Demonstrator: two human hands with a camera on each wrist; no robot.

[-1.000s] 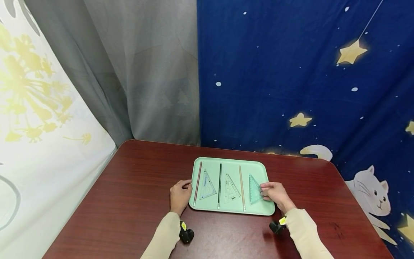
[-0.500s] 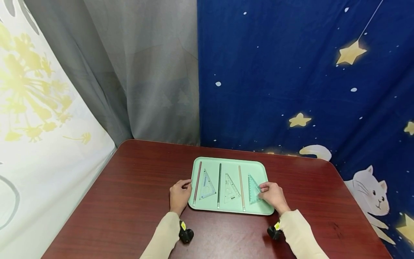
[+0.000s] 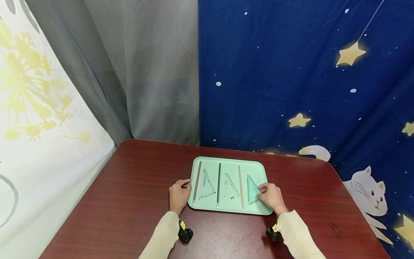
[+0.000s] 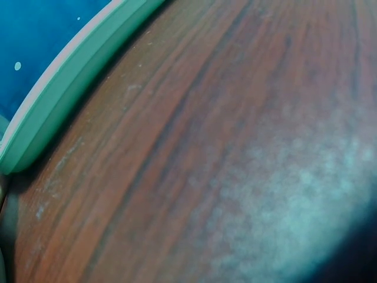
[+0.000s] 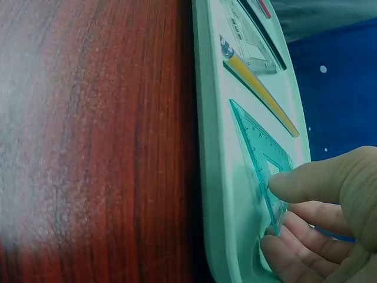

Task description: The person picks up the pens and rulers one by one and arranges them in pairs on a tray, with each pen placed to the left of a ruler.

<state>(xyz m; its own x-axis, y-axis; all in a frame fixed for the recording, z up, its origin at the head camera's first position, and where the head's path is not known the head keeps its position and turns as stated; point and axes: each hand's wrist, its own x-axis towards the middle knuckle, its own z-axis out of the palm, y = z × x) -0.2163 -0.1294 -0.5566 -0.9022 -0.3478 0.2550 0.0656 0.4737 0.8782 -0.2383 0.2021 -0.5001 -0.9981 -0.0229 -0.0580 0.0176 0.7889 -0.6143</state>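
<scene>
My right hand (image 3: 271, 196) pinches the lower right part of a teal transparent set square (image 5: 262, 147) between thumb and fingers. In the right wrist view that set square is tilted, with one edge raised off the light green tray (image 3: 231, 211). At the tray's left rim, my left hand (image 3: 179, 196) holds the edge with thumb and forefinger; the left wrist view barely shows its fingers. Also on the tray lie a red pencil (image 3: 197, 183), a clear set square (image 3: 206, 187), a black pencil (image 3: 218, 185), another clear set square (image 3: 230, 190) and a natural wood pencil (image 3: 241, 187).
The tray rests on a reddish-brown wooden table (image 3: 129, 201). Behind it hang a grey curtain (image 3: 161, 90) and a blue star-patterned curtain (image 3: 258, 72). A white patterned cloth (image 3: 64, 154) hangs along the left side.
My right hand has shifted slightly left, farther over the tray, and its fingers have come closer together on the teal set square. My left hand stays at the tray's rim.
</scene>
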